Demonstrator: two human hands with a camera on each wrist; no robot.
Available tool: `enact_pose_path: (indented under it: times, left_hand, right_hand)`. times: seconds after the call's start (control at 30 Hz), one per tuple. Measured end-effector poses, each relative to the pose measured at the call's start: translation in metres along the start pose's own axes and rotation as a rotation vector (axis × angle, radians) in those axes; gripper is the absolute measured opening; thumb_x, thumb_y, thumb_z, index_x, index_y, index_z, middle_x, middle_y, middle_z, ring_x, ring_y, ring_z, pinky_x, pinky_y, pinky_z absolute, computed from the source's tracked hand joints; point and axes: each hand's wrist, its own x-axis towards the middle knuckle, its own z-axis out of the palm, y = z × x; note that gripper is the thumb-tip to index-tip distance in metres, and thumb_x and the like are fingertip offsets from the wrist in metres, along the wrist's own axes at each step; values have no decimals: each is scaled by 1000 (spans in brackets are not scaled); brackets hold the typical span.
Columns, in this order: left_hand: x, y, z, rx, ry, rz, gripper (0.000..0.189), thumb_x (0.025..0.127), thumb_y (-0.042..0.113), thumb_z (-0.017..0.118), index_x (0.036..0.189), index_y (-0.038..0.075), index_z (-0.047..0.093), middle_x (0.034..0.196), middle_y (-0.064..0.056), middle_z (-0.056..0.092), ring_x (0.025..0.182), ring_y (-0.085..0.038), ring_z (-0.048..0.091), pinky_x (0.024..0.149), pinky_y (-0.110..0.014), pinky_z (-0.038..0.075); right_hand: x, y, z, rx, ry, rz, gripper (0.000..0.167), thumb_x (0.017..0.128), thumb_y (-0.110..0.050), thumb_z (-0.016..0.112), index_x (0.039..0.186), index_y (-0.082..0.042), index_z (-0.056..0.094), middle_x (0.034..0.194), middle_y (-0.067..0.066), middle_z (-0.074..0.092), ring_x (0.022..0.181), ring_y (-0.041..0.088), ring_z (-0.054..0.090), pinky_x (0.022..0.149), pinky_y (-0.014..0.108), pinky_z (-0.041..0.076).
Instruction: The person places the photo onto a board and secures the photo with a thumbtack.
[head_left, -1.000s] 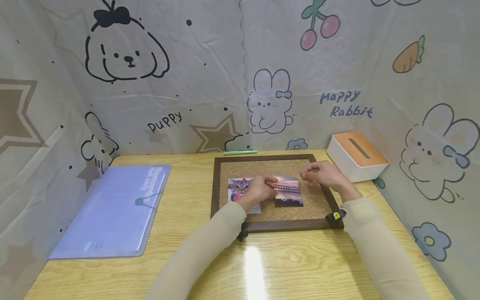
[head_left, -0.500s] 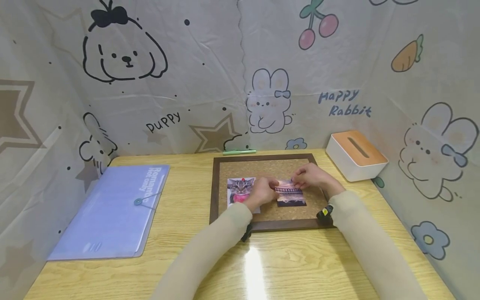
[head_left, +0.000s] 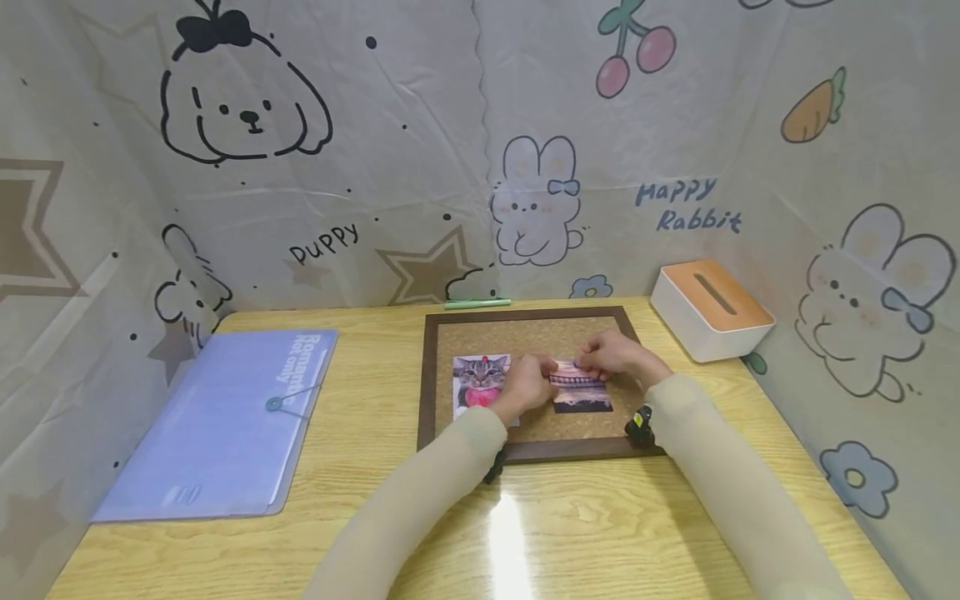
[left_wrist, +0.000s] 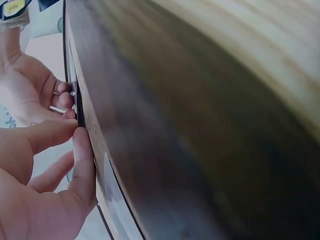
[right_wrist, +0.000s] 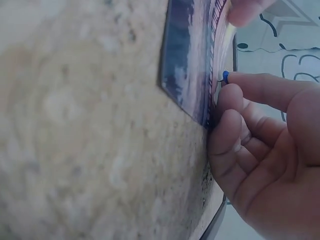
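A sunset photo with a bridge (head_left: 582,393) lies on the cork board (head_left: 517,335) in its dark wooden frame. My left hand (head_left: 528,385) pinches the photo's left edge between thumb and index finger. At the photo's upper edge, my right hand (head_left: 615,355) holds a blue push pin (right_wrist: 225,76) between thumb and index finger. In the right wrist view the pin's needle points toward the photo's surface. Left of my left hand, a cat photo (head_left: 478,379) hangs on the board under a red push pin (head_left: 485,359), its lower right part hidden by that hand.
A translucent blue document folder (head_left: 225,425) lies on the left of the table. Behind the board is a green pen (head_left: 477,304), near the patterned cloth wall. At the back right stands a white tissue box (head_left: 711,312) with an orange lid.
My right hand has moved left from beside the photo to its upper edge, bringing the push pin along. The photo has turned slightly and its lower edge shifted right. My left hand keeps its pinch.
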Motion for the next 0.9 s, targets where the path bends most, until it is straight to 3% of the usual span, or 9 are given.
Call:
enact_pose_path:
  times: [0.2, 0.67, 0.9]
  left_hand:
    - [-5, 4, -2, 65, 24, -5, 44, 83, 11, 78, 126, 9, 69, 127, -4, 70, 124, -25, 61, 108, -38, 47]
    - [-4, 3, -3, 93, 27, 35, 43, 82, 8, 77, 124, 6, 69, 118, -6, 74, 116, -25, 66, 103, -35, 50]
    - [-6, 5, -6, 75, 4, 24, 43, 83, 8, 76, 125, 6, 69, 118, -7, 74, 115, -25, 65, 103, -35, 50]
  right_hand:
    - [3, -1, 2, 26, 15, 39, 18, 98, -16, 62, 99, 0, 69, 72, 0, 64, 64, 9, 59, 59, 22, 53]
    - [7, 0, 0, 68, 4, 86, 18, 98, -16, 62, 103, 1, 67, 73, 1, 65, 63, 9, 61, 59, 21, 54]
    - [6, 0, 1, 54, 21, 102, 16, 98, -16, 63, 101, -1, 67, 74, 1, 65, 64, 9, 61, 59, 21, 54]
